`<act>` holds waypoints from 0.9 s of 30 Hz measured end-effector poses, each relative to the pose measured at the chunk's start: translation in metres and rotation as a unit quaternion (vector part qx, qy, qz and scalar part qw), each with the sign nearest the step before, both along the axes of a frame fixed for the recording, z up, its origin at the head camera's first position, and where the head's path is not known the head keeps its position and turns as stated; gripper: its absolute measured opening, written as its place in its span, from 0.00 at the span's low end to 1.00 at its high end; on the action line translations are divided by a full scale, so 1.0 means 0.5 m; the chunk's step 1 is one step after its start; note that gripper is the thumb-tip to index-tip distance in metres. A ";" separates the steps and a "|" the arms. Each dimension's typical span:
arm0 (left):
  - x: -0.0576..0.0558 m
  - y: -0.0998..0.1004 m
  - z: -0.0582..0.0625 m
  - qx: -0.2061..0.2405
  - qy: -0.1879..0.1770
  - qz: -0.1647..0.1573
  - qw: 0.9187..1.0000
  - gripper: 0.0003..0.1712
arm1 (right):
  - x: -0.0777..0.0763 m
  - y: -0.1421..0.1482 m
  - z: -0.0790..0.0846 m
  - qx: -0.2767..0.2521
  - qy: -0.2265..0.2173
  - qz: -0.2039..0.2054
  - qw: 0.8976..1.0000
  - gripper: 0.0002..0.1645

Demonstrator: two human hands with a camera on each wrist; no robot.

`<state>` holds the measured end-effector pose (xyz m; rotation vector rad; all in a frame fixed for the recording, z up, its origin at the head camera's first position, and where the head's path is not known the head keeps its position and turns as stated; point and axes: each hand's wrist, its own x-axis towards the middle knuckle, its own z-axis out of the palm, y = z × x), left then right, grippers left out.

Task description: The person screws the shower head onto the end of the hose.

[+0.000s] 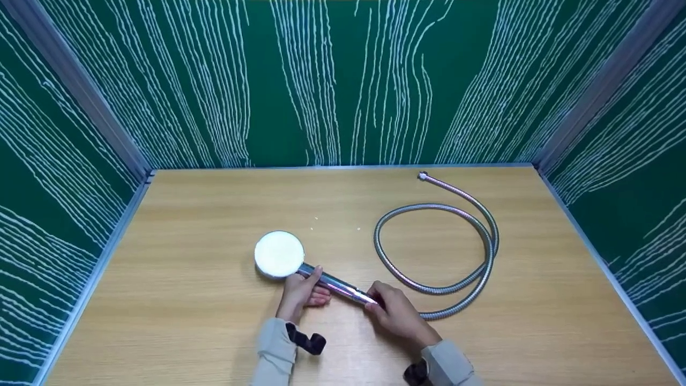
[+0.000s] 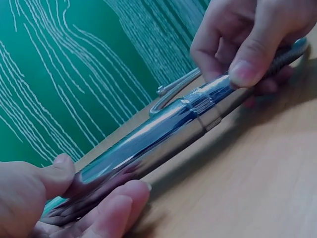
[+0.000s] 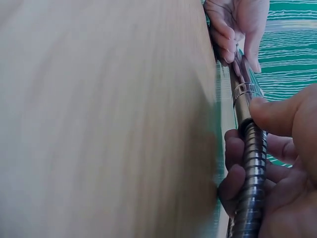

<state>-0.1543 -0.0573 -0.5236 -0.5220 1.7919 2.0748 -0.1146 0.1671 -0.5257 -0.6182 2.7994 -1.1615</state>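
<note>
A chrome hand shower (image 1: 279,254) has a round white face turned up toward the head camera, at the left of the pair of hands. My left hand (image 1: 300,294) holds its handle (image 2: 143,144) near the head, thumb above and fingers beneath. At the handle's lower end, my right hand (image 1: 397,311) grips the metal shower hose (image 3: 255,173), its thumb pressing on the smooth end connector (image 3: 243,108). Connector and handle meet in line, with a narrow seam visible between them. Part of the hose end is hidden behind the right fingers in the head view.
The rest of the hose lies in a loop on the wooden table (image 1: 203,214), its free end nut (image 1: 423,176) near the back edge. Tiny white specks dot the tabletop. Green panels (image 1: 353,80) with white wavy lines enclose the back and both sides.
</note>
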 end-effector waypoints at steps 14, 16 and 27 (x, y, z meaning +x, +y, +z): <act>-0.008 0.008 -0.001 -0.044 -0.010 0.013 0.999 0.23 | -0.004 -0.005 -0.002 -0.002 0.002 0.000 1.000 0.06; -0.007 0.009 0.000 -0.051 -0.011 0.013 0.999 0.23 | -0.003 -0.004 -0.003 -0.007 -0.001 0.001 1.000 0.06; -0.009 0.016 0.006 -0.059 0.006 0.019 0.998 0.23 | -0.008 0.004 0.000 -0.041 -0.034 -0.004 0.999 0.06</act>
